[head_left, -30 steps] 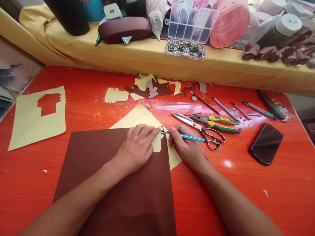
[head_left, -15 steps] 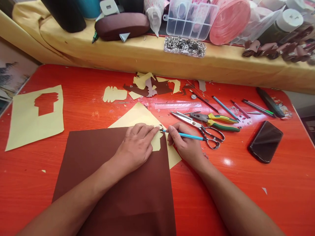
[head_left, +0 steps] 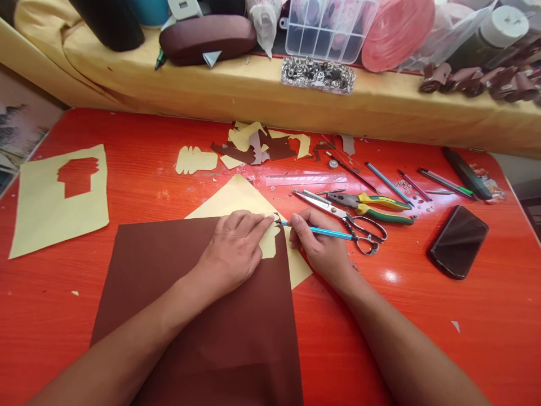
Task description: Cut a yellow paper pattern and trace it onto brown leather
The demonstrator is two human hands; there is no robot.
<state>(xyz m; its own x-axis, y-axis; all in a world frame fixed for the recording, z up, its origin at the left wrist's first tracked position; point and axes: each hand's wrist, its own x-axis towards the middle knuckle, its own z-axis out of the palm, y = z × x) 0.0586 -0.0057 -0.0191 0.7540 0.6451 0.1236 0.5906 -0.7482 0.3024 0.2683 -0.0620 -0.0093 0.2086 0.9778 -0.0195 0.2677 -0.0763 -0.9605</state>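
Observation:
A dark brown sheet (head_left: 169,259) lies on the table, over part of a pale yellow sheet (head_left: 236,197). At its upper right corner rests a yellow paper cutout (head_left: 269,248) with a scalloped edge. My left hand (head_left: 230,251) lies on the cutout with the index finger stretched forward, pressing it and covering much of it. Between the thumb and fingers of my right hand (head_left: 323,245) is a light blue pencil (head_left: 327,231). Its tip meets the scalloped edge, close to my left fingertips.
Scissors (head_left: 338,211) and green-and-yellow pliers (head_left: 372,206) lie right of my hands, with a phone (head_left: 459,242) farther right. Paper scraps (head_left: 262,144), a clear ruler (head_left: 306,180) and another cutout (head_left: 196,160) are beyond. A yellow sheet with a cut-out hole (head_left: 51,225) lies left.
The view has shifted slightly. Both hands stay in nearly the same place; the pencil's back end has swung slightly to the right, its tip still at the cutout's edge.

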